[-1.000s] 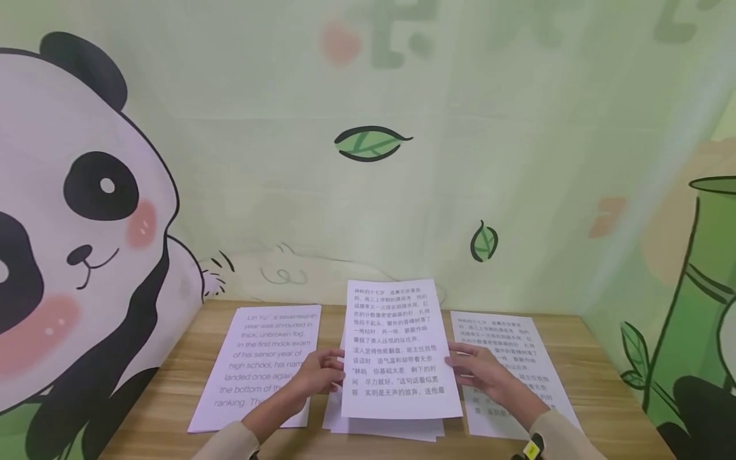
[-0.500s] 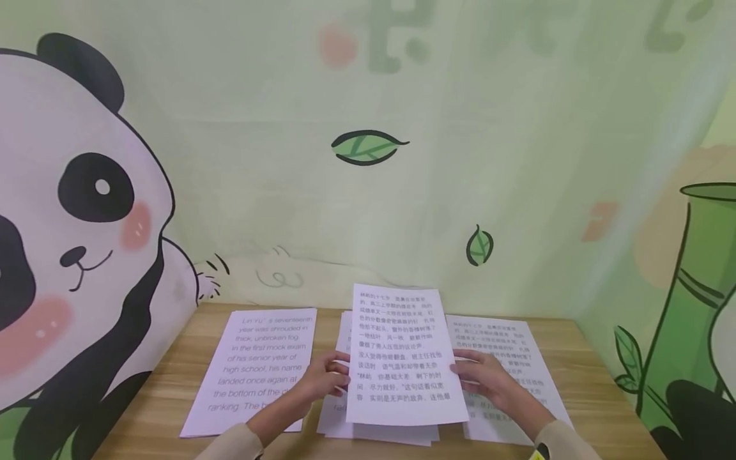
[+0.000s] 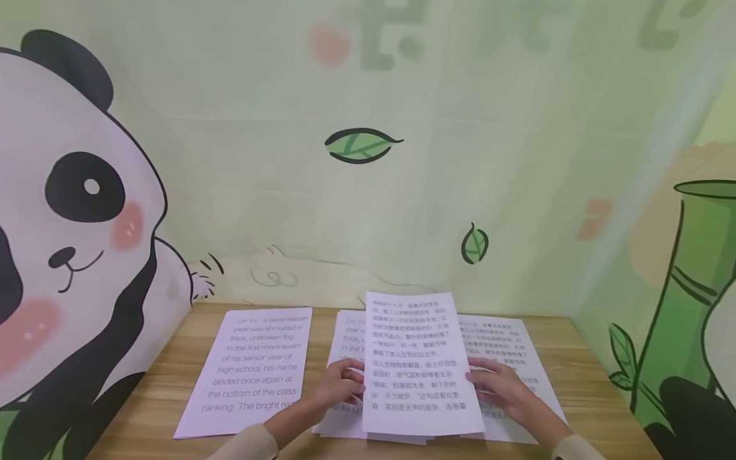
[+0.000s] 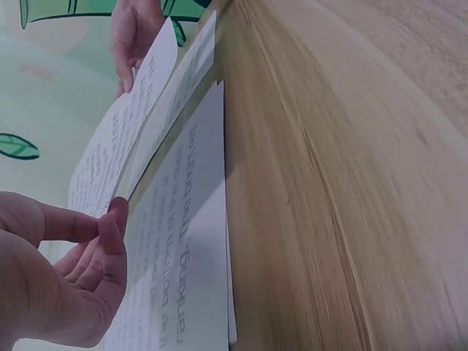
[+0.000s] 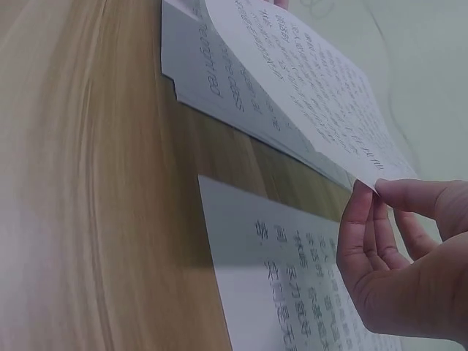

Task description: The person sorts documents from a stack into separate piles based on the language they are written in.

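Between both hands a sheet of paper [image 3: 414,364] printed with Chinese text is held raised over the table. My left hand [image 3: 339,386] pinches its left edge between thumb and fingers, as the left wrist view shows up close. On the opposite edge, my right hand [image 5: 406,256] pinches the paper with thumb and fingertips. Beneath the raised sheet lies a middle stack of papers [image 4: 175,241] with English text, its sheets slightly uneven. To the right, partly covered in the head view, is another Chinese-text sheet [image 5: 270,270] flat on the wood.
At the left of the wooden table [image 3: 155,383] lies a stack of English-text papers [image 3: 253,364]. Behind the table hangs a pale green backdrop [image 3: 276,211] with a printed panda [image 3: 86,223], leaves and bamboo.
Both hands have carried the raised sheet rightward and slightly toward the person, so it uncovers more of the middle stack and overlaps the right-hand sheet more. The grip stays the same.
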`<state>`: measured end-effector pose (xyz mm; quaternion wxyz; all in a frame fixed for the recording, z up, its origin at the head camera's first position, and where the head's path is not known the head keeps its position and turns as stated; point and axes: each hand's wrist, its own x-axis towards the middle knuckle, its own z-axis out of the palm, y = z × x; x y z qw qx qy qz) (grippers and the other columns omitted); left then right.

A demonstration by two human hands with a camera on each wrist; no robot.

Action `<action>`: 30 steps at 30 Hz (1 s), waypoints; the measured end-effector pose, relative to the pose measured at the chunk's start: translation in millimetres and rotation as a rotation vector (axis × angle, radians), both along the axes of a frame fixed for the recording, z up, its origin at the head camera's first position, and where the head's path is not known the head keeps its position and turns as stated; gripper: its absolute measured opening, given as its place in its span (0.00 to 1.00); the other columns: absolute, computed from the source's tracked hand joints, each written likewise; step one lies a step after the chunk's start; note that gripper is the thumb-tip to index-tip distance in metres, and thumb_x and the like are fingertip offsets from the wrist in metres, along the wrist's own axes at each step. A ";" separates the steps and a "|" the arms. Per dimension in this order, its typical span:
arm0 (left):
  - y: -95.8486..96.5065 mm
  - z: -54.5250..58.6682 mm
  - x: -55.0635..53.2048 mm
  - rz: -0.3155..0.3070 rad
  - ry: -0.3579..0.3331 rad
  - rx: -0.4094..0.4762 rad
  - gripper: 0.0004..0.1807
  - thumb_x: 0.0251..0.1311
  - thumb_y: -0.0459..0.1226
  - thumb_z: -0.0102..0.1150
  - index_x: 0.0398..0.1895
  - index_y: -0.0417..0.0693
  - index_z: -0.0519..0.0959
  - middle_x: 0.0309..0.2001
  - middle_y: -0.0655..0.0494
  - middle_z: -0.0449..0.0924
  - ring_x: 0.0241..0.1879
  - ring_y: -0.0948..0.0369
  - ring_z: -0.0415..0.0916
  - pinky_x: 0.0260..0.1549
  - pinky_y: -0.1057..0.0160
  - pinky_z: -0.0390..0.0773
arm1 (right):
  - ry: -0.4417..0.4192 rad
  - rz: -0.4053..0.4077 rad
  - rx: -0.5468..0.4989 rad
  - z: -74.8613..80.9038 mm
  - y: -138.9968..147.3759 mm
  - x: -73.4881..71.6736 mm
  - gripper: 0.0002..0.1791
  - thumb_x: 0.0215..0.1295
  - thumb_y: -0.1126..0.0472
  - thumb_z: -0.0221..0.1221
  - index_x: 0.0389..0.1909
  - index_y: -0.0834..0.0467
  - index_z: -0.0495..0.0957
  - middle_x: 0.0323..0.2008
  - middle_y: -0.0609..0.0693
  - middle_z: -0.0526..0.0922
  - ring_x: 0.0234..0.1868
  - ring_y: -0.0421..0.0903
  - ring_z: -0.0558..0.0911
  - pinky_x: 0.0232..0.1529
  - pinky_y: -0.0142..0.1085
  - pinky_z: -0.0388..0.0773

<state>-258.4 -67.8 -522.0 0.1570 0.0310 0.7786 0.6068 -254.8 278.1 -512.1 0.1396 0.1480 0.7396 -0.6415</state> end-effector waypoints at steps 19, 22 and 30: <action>68.9 -14.5 2.0 -0.014 -0.051 0.055 0.20 0.56 0.24 0.60 0.54 0.37 0.77 0.36 0.50 0.82 0.29 0.60 0.83 0.31 0.62 0.86 | -0.015 -0.041 -0.031 -11.7 68.2 16.5 0.37 0.67 0.62 0.65 0.73 0.68 0.63 0.37 0.45 0.87 0.39 0.42 0.84 0.41 0.35 0.82; 79.0 -15.5 2.2 -0.012 -0.050 0.058 0.21 0.55 0.24 0.60 0.55 0.37 0.77 0.36 0.50 0.82 0.29 0.60 0.84 0.31 0.62 0.86 | -0.040 -0.052 -0.017 -11.8 77.4 15.3 0.39 0.67 0.60 0.65 0.74 0.67 0.61 0.39 0.46 0.87 0.41 0.43 0.84 0.43 0.35 0.81; 120.7 -12.0 -3.1 -0.026 -0.056 0.092 0.20 0.55 0.24 0.59 0.53 0.38 0.79 0.33 0.50 0.84 0.29 0.60 0.84 0.31 0.63 0.86 | -0.046 -0.006 0.007 -7.9 119.4 21.5 0.41 0.70 0.56 0.63 0.76 0.69 0.56 0.51 0.49 0.83 0.49 0.44 0.81 0.49 0.37 0.80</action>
